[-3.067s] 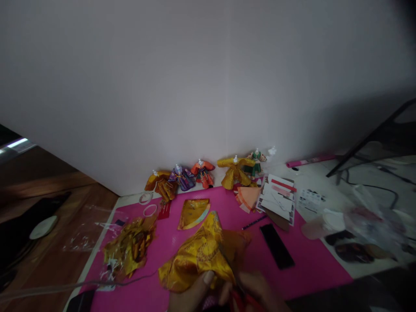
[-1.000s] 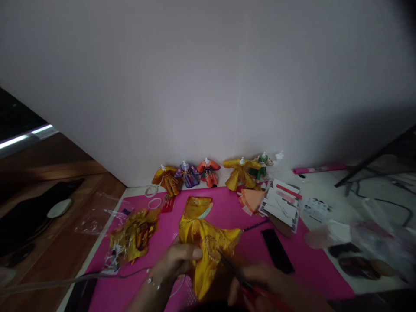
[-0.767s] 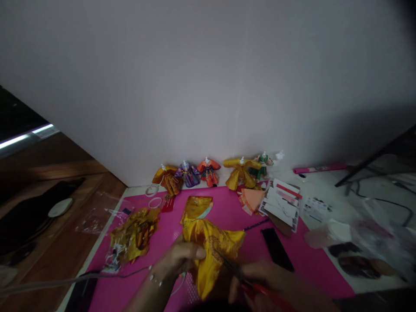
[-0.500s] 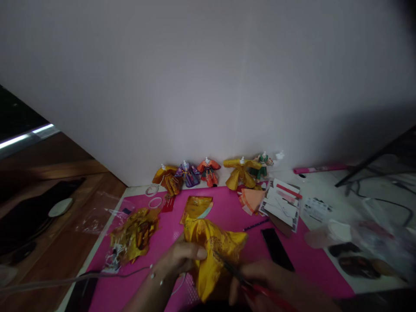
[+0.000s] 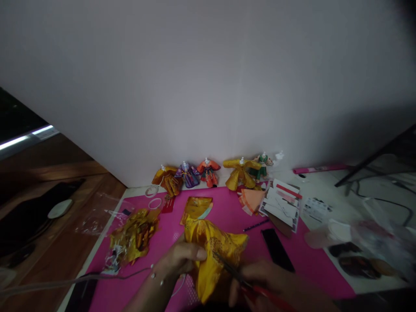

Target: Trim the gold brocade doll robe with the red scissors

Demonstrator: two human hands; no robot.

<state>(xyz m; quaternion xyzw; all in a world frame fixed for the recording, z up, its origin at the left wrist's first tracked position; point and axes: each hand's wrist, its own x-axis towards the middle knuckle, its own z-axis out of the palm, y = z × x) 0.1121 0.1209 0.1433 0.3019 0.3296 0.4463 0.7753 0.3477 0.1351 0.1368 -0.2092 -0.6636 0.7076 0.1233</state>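
A piece of yellow patterned fabric [image 5: 208,264] hangs over the pink mat, pinched between the thumb and fingers of my left hand [image 5: 185,255]. My right hand [image 5: 266,277] is closed around the red handles of a pair of scissors [image 5: 232,271]. Their dark blades lie against the middle of the fabric; I cannot tell how much of the cloth is between them. Just behind the fabric lies a flat golden cloth piece [image 5: 198,208] on the mat. The right hand's fingers are partly blurred and dim.
Several small dressed doll bodies, such as an orange one [image 5: 208,171], line the wall. A heap of golden scraps [image 5: 136,236] sits left on the pink mat [image 5: 227,203]. Right are a black phone [image 5: 277,249], papers [image 5: 282,201] and a dark pen-like stick [image 5: 256,225]. A cable [image 5: 81,279] crosses the left.
Hardly anything differs. The fabric's right corner has shifted very slightly to the right, while both hands and the scissors stay in almost the same place.
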